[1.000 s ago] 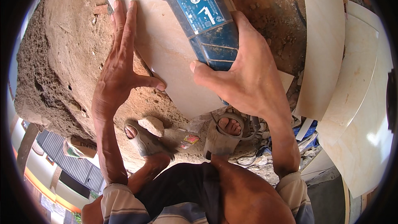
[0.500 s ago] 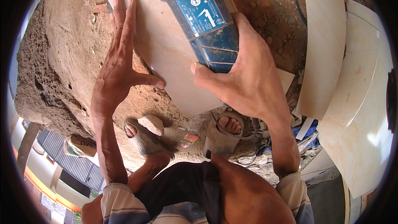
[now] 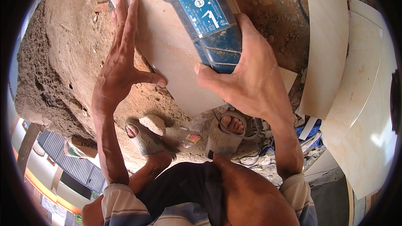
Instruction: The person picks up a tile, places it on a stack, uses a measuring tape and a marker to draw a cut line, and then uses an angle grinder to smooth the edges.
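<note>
My right hand (image 3: 255, 73) is wrapped round the rear grip of a dusty blue handheld power cutter (image 3: 213, 37), thumb on its left side. The cutter lies over a cream, marbled tile (image 3: 167, 65); its front end runs past the top of the view, and I see no blade. Along the tile's left edge lies my left hand (image 3: 119, 65), open, fingers stretched away from me and thumb spread out to the right, its tip at the tile's edge. Under the tile is rough, sandy ground (image 3: 75, 42).
Large cream tile pieces (image 3: 324, 54) lie overlapping at the right. My sandalled feet (image 3: 228, 132) are close below the tile, with a pale stone (image 3: 153, 124) and a small colourful wrapper (image 3: 192, 139) between them. Blue plastic (image 3: 309, 129) and rubble lie to the right.
The cutter and my right hand have shifted very slightly to the right. My left hand stays almost where it was on the tile's edge.
</note>
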Tool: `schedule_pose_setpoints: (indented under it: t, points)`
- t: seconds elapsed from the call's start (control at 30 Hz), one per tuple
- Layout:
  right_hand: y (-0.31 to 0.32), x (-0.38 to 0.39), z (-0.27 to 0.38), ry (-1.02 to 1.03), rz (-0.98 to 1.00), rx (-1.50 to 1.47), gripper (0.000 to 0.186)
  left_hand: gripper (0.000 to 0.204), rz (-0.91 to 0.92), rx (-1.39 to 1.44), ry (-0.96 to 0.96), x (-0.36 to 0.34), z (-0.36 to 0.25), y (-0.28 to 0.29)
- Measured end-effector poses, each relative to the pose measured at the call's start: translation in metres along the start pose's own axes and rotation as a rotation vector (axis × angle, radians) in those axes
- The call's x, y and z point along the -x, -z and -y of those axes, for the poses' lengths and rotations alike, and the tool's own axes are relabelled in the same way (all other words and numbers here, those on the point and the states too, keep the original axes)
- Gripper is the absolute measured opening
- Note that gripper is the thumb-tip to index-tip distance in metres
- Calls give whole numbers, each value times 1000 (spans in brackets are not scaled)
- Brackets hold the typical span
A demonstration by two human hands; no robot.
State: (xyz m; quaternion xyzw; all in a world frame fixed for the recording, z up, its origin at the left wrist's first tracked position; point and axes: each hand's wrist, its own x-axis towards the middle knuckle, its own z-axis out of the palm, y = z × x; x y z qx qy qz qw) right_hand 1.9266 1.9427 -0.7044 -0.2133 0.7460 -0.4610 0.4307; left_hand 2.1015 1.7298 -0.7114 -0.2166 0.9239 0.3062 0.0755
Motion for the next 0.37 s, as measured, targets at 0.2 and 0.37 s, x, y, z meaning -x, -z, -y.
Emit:
schedule_pose_setpoints:
  t: [0.2,0.37]
  points:
    - [1,2,0,-20,12,-6,62,174,-8,9,-13,0,2,-1]
    - [2,3,0,-20,12,-1,62,174,-3,4,-18,0,1,-1]
